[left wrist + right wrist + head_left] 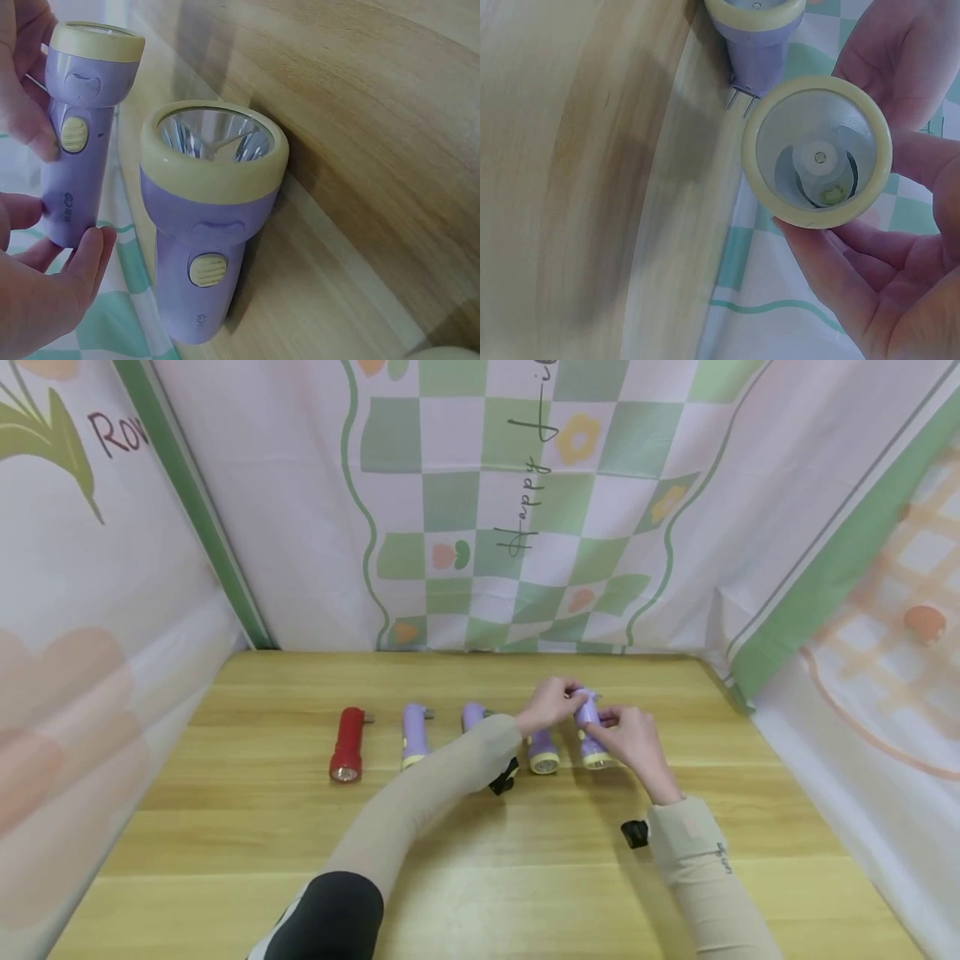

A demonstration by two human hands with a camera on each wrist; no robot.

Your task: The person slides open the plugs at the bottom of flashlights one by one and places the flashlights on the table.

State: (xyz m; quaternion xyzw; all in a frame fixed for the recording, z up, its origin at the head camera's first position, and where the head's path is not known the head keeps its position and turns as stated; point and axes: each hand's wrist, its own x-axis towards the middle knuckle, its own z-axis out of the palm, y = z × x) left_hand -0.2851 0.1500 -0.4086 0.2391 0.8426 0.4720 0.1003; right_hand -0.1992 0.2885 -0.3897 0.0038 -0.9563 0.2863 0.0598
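Observation:
Both hands hold a purple flashlight point(588, 727) with a cream-rimmed head, at the right end of a row. My left hand point(551, 703) pinches its tail end with thumb and fingers. Nearer the lens end, my right hand point(633, 739) grips the body. In the left wrist view the flashlight's cream switch point(74, 135) faces the camera. From the right wrist, its round lens point(821, 154) faces me, with the right-hand fingers point(840, 289) around the side. Another purple flashlight point(199, 285) lies on the table just left of the held one.
Farther left on the wooden table point(525, 877) lie a red flashlight point(349, 745) and two more purple flashlights, one point(415, 732) beside it and one point(473, 716) partly behind my left sleeve. Metal prongs stick out near their tails. A patterned cloth point(525, 510) hangs behind the table.

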